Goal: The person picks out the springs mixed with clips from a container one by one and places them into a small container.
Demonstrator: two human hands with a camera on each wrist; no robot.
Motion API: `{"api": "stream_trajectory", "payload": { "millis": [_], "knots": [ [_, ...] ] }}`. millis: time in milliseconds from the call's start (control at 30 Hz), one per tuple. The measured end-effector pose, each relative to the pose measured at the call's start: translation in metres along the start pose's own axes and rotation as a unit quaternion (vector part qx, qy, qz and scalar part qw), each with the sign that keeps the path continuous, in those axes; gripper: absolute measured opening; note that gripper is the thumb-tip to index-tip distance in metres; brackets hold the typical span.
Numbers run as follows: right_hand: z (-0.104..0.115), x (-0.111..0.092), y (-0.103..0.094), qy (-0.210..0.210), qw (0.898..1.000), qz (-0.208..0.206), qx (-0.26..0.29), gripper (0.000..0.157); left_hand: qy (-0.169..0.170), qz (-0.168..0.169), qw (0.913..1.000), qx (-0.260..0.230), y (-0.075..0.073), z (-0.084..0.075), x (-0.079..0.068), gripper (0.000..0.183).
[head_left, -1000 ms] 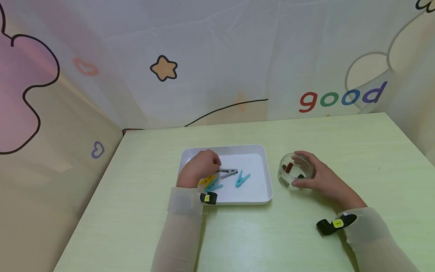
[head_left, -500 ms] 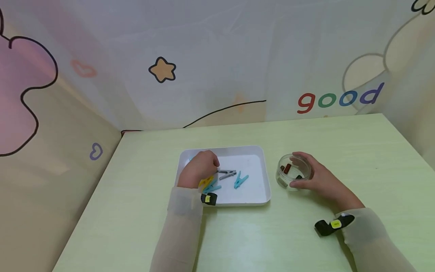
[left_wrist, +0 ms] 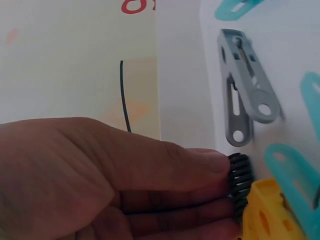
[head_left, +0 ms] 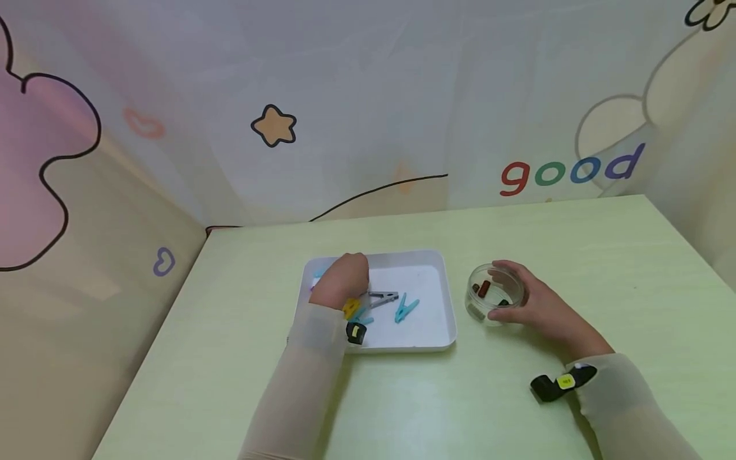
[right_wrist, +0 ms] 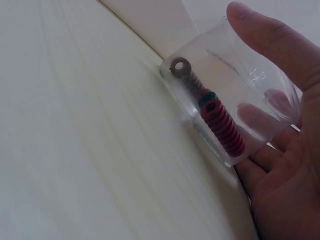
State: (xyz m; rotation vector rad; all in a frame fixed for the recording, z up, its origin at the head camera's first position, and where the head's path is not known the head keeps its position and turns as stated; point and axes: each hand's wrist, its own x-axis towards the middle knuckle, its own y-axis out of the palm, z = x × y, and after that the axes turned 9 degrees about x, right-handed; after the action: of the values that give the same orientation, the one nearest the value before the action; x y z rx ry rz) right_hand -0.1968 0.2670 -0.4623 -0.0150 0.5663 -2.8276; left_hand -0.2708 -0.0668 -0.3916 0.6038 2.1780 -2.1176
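My left hand [head_left: 343, 280] reaches down into the white tray [head_left: 439, 335]. In the left wrist view its thumb and fingers pinch a dark coil spring [left_wrist: 241, 180], right beside a yellow clothespin [left_wrist: 267, 212]. A grey clothespin [left_wrist: 247, 82] lies just beyond the thumb tip, and a light-blue clothespin [left_wrist: 287, 172] is close to the yellow one. My right hand [head_left: 543, 305] grips a clear round jar [head_left: 476, 300] from its right side, thumb and fingers around the wall. Inside the jar lie a red spring [right_wrist: 222, 127], a brownish spring [right_wrist: 187, 75] and a green spring [right_wrist: 206, 98].
Another light-blue clothespin [head_left: 406, 308] lies in the right half of the tray. More light-blue shows near the tray's back left corner, partly behind the left hand. Tray and jar stand side by side on a pale green table [head_left: 414, 402], with a printed cloth backdrop [head_left: 368, 115] behind.
My left hand has turned at the wrist and its forearm has swung, so the fingers are now hidden in the head view. The right hand keeps its hold on the jar.
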Motion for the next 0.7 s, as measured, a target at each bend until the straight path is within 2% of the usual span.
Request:
{"api": "stream_trajectory", "payload": {
  "millis": [133, 433, 700],
  "knots": [
    [-0.0010, 0.0003, 0.0000, 0.002, 1.000, -0.001, -0.001, 0.097, -0.012, -0.008, 0.9999, 0.006, 0.0024, -0.0022, 0.0019, 0.021],
    [-0.0053, 0.0005, 0.0014, 0.011, 1.000, -0.005, -0.009, 0.098, -0.005, -0.015, 0.9998, 0.015, 0.0092, -0.0059, 0.0020, 0.023],
    [-0.0047, 0.0010, 0.0001, 0.011, 1.000, -0.006, -0.012, 0.099, -0.005, -0.023, 0.9993, 0.029, 0.0081, -0.0095, 0.0011, 0.024]
  ]
}}
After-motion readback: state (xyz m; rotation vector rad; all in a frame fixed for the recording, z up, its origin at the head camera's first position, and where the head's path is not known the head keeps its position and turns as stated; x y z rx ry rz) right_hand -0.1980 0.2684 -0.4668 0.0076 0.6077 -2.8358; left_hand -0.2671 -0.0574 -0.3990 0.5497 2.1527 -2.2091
